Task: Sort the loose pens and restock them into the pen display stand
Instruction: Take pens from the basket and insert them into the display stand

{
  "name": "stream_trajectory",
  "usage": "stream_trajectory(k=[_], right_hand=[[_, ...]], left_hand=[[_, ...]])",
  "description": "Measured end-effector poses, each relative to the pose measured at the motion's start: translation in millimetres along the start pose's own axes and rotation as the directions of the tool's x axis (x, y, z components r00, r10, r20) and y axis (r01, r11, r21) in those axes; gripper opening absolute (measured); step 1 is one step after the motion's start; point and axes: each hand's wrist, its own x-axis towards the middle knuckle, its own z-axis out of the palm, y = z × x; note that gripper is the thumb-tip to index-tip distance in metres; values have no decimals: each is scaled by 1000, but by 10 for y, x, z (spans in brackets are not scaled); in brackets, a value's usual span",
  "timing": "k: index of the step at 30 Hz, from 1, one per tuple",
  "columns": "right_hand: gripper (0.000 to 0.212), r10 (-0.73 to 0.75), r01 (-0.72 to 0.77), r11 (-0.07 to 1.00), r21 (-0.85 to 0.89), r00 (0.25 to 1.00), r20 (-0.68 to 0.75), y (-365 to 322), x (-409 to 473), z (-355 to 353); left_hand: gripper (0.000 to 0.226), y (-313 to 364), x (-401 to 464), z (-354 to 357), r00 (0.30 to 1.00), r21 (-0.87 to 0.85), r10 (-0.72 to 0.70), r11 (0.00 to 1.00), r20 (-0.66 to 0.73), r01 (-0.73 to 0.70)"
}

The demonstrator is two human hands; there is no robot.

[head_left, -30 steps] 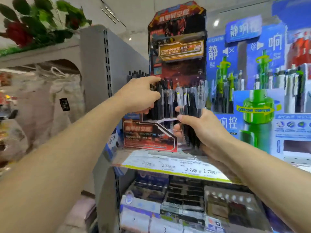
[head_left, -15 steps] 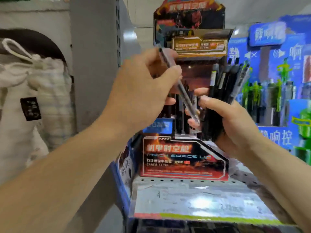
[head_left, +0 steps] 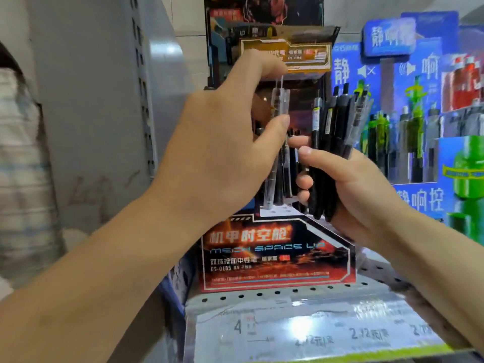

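Black pens (head_left: pixel 324 163), two hands' grip.

Pen stand (head_left: pixel 277 255) on shelf (head_left: pixel 288 326), below both hands; pen bundle (head_left: pixel 330 153) in right hand (head_left: pixel 358 189) (left hand (head_left: pixel 222 153) just beside).

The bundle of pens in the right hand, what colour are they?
Mostly black, gripped by the right hand; the bundle of pens shows in the head view.

Bright, even shop light is falling from above, casting hardly any shadows. Glare is washing out the price strip (head_left: pixel 314 334) below my arms. Motion blur is smearing everything, most heavily at the left edge, where the wide lens is bending the shelf post (head_left: pixel 141 85).
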Motion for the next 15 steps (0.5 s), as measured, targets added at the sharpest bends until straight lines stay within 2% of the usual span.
stream_trajectory(k=[4, 9, 12, 15], right_hand=[[20, -4, 4, 1000, 1, 1000, 3, 0, -15, 41], [24, -27, 27, 1000, -4, 1000, -14, -28, -40, 39], [24, -33, 33, 999, 7, 999, -16, -42, -63, 64], [23, -26, 26, 1000, -13, 1000, 6, -53, -85, 64]], left_hand=[[39, 40, -27, -43, 1000, 10, -2, 1000, 30, 2], [37, 103, 103, -84, 997, 269, 54, 961, 63, -69], [34, 116, 195, -128, 977, 417, -35, 907, 209, -57], [39, 137, 264, -185, 920, 506, -158, 861, 359, -49]])
